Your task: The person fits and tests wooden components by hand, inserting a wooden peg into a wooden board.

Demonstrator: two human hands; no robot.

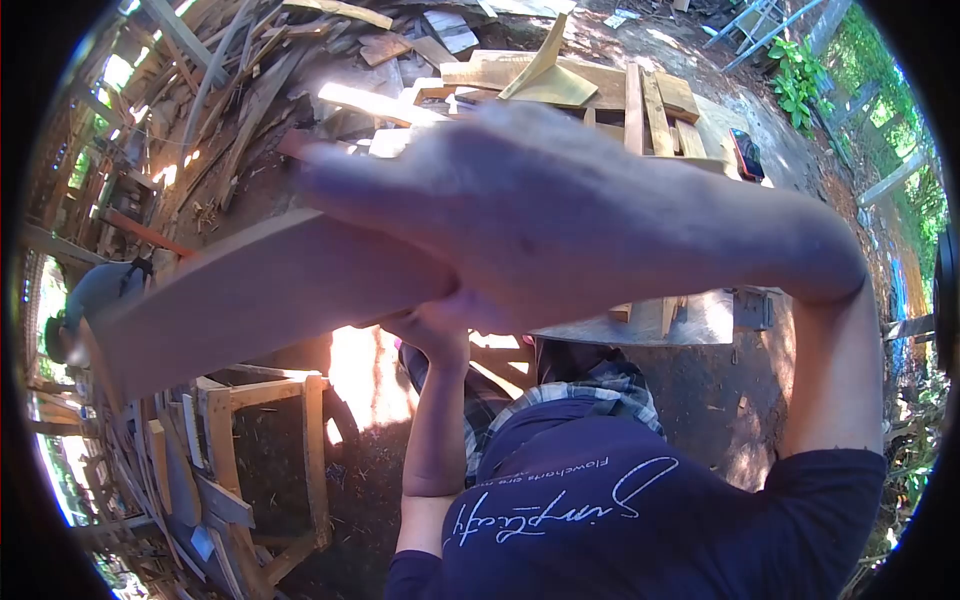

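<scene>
A flat wooden board [270, 295] is raised close to the camera and slants down toward the left. My right hand [500, 215] is large and blurred, closed over the board's near end with the thumb along its upper edge. Under it, my left hand [440, 325] grips the same end from below; its fingers are partly hidden behind the board and my right hand. Beyond my arms, a workbench [690, 325] carries several wood pieces, among them an angled wooden piece [550, 75].
A phone [746, 155] lies at the bench's right side. Scrap planks [240, 120] are heaped at the far left. A wooden frame [315, 450] stands on the ground at lower left, near a grey rounded object [100, 295]. A blue metal stand [760, 25] is at upper right.
</scene>
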